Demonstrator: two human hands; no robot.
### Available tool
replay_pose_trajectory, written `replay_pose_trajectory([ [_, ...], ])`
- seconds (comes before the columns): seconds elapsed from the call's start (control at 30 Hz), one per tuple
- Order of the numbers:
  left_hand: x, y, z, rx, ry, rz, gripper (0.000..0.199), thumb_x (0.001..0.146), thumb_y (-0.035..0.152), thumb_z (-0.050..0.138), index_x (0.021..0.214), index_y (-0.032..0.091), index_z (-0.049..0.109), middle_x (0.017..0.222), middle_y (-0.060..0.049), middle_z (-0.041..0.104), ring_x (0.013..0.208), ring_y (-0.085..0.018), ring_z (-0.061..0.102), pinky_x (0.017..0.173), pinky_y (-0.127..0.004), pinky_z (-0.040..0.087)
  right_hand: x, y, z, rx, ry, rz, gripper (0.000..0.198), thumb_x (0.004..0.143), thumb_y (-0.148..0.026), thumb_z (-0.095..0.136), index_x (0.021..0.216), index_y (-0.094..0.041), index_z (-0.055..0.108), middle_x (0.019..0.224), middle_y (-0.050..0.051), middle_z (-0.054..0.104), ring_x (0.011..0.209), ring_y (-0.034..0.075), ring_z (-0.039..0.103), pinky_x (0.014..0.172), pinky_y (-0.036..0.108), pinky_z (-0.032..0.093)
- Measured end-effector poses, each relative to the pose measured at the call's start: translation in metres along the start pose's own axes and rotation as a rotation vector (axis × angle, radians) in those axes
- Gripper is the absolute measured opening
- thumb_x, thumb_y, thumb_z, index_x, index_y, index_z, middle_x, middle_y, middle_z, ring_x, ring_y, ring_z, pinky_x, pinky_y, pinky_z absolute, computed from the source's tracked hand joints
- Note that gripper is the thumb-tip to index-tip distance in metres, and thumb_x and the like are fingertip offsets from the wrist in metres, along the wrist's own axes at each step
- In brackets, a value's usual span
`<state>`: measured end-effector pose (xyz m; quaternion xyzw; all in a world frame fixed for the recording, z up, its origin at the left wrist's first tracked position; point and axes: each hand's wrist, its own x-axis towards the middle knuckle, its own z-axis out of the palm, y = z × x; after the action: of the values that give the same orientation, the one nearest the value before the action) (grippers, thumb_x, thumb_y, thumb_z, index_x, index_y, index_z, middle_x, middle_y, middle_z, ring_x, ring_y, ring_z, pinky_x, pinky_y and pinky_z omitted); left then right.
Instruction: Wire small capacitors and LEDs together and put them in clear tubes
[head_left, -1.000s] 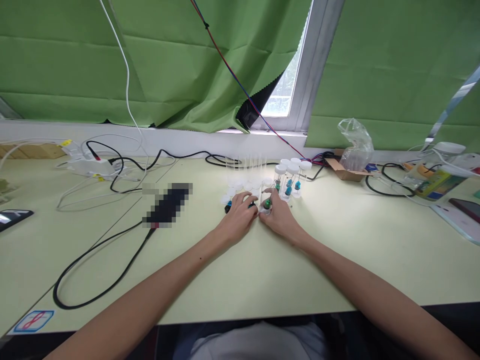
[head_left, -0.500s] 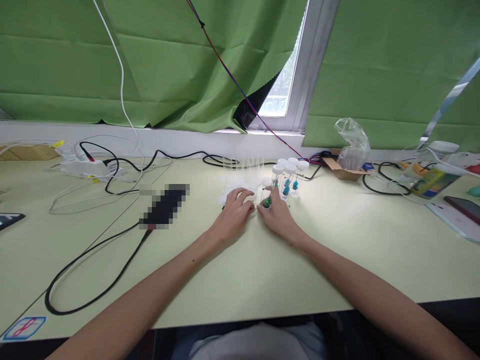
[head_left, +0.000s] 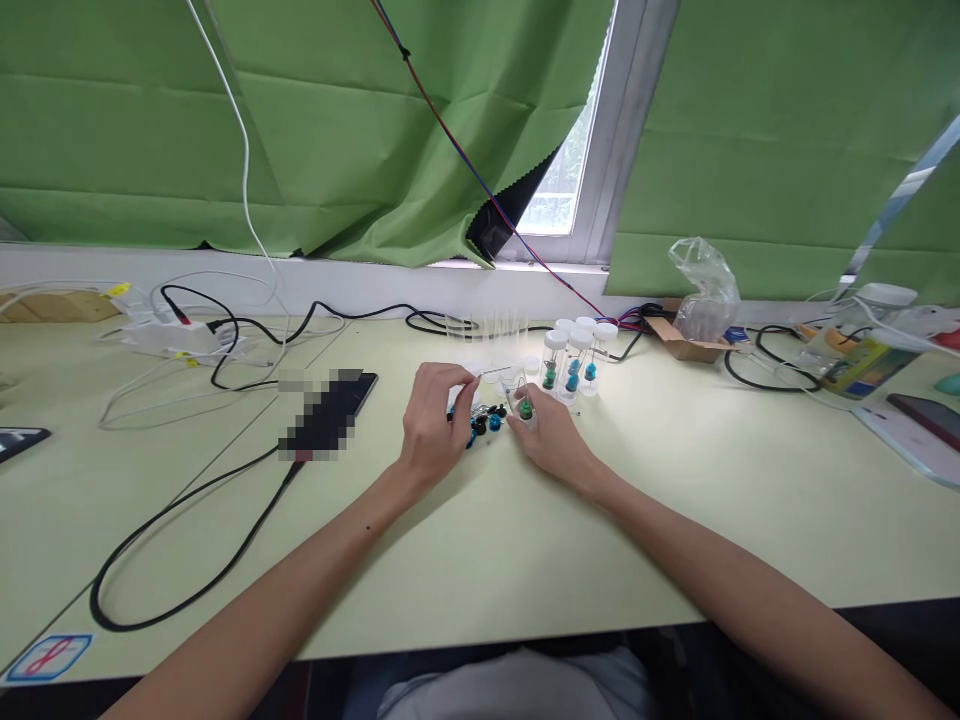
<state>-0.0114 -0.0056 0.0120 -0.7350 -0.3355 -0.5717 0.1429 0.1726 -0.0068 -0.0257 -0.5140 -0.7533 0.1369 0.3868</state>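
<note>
My left hand [head_left: 439, 415] is closed in a pinch on a thin metal rod [head_left: 495, 373], which points right towards the vial. My right hand [head_left: 553, 432] is wrapped around a clear vial [head_left: 529, 422], tilted with its mouth to the upper left. Inside that vial sits a small green piece [head_left: 526, 408] with thin metal parts. Small blue and black pieces [head_left: 493, 422] lie loose in a pile between the hands. Several white-capped vials [head_left: 577, 340] with blue or green pieces inside stand just beyond my right hand. Clear uncapped vials [head_left: 487, 335] stand behind the pile.
A phone-like black device [head_left: 330, 412], partly pixelated, lies left with a black cable [head_left: 180, 500]. A white power strip [head_left: 176, 338] is at the back left. A small cardboard box [head_left: 686, 345] holds a plastic bag [head_left: 705, 285]. Phones [head_left: 911, 445] lie at the right edge.
My left hand has risen and shifted left, now pinching the rod and uncovering the pile. My right hand has drawn the vial slightly left and tipped it.
</note>
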Motion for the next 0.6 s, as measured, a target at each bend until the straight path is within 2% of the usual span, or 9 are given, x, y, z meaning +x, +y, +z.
replay_pose_trajectory([
  [0.3, -0.0008, -0.0029, 0.0033, -0.069, -0.020, 0.142, 0.009, 0.095, 0.012, 0.054, 0.096, 0.021, 0.056, 0.084, -0.005, 0.066, 0.079, -0.018, 0.060, 0.070, -0.032, 0.050, -0.0014, -0.0003, 0.0003, 0.004, 0.001, -0.061, 0.018, 0.090, -0.025, 0.055, 0.106, -0.021, 0.051, 0.102, 0.008, 0.066, 0.093, 0.024, 0.060, 0.084, 0.037, 0.045],
  [0.6, -0.0008, -0.0024, 0.0033, -0.085, -0.076, 0.128, 0.009, 0.096, 0.015, 0.053, 0.093, 0.020, 0.059, 0.084, -0.005, 0.067, 0.078, -0.018, 0.058, 0.072, -0.033, 0.050, -0.0016, 0.0003, 0.0014, 0.042, -0.037, -0.128, 0.015, 0.089, -0.022, 0.053, 0.104, -0.022, 0.051, 0.103, 0.007, 0.067, 0.097, 0.024, 0.061, 0.084, 0.036, 0.044],
])
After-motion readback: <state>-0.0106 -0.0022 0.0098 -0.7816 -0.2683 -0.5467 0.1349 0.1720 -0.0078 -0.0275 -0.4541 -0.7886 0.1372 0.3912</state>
